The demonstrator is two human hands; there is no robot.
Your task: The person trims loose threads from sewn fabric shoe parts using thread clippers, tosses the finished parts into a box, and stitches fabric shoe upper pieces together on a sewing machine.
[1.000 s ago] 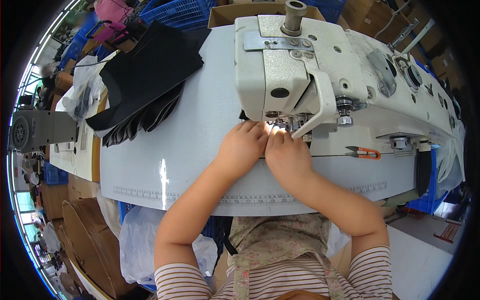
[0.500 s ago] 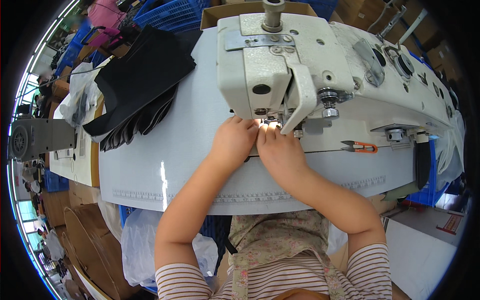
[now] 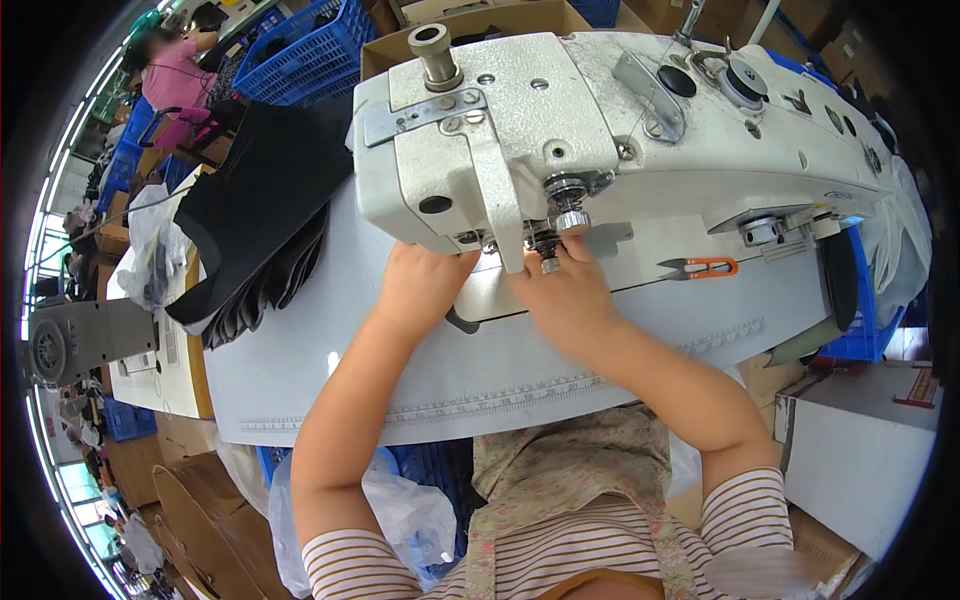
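Note:
A white industrial sewing machine [image 3: 550, 110] stands on the pale table, its head over both my hands. My left hand [image 3: 425, 285] reaches under the left side of the head; its fingers are hidden there. My right hand [image 3: 567, 300] is at the right of the needle area, beside a small spring-and-knob part [image 3: 545, 250]. One of its fingers shows below the tension knob [image 3: 570, 220]; the rest are covered by machine parts. Whether either hand holds anything is hidden. A small dark tab [image 3: 462, 321] sticks out at the bed's edge by my left wrist.
Orange-handled thread snips [image 3: 700, 268] lie on the right of the machine bed. Black fabric pieces [image 3: 265, 190] are stacked at the left. A printed ruler [image 3: 500, 398] runs along the table's front. Blue crates [image 3: 305, 50] and a seated person [image 3: 175, 75] are behind.
My hands, close together before, are now apart, with the left one shifted left and the right one by the machine's right-hand parts. The whole view has also turned a little.

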